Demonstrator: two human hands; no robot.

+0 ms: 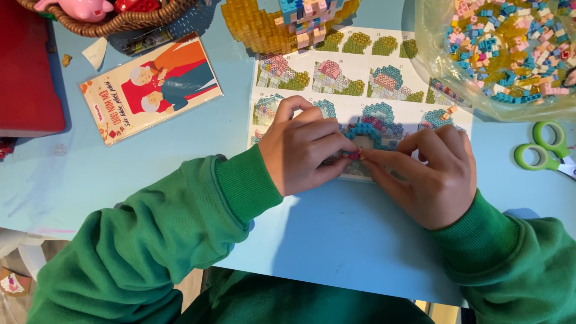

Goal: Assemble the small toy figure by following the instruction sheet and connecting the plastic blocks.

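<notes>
I am looking down at the pale blue table (150, 156), where a printed instruction sheet (360, 90) is lying toward the far edge. A clear bag of small bricks (498, 54) is sitting at the far right corner, a yellow brick model (264, 27) beside it and a wicker basket (114, 24) toward the far left. An illustrated card (150, 87) is lying left of the sheet, green scissors (543, 150) near the right edge. My left hand (303, 153) and right hand (435, 177) are meeting over the sheet's near edge, fingertips pressed together, pinching a tiny pink brick (354, 155) (partly hidden) against a small teal brick piece (369, 133).
</notes>
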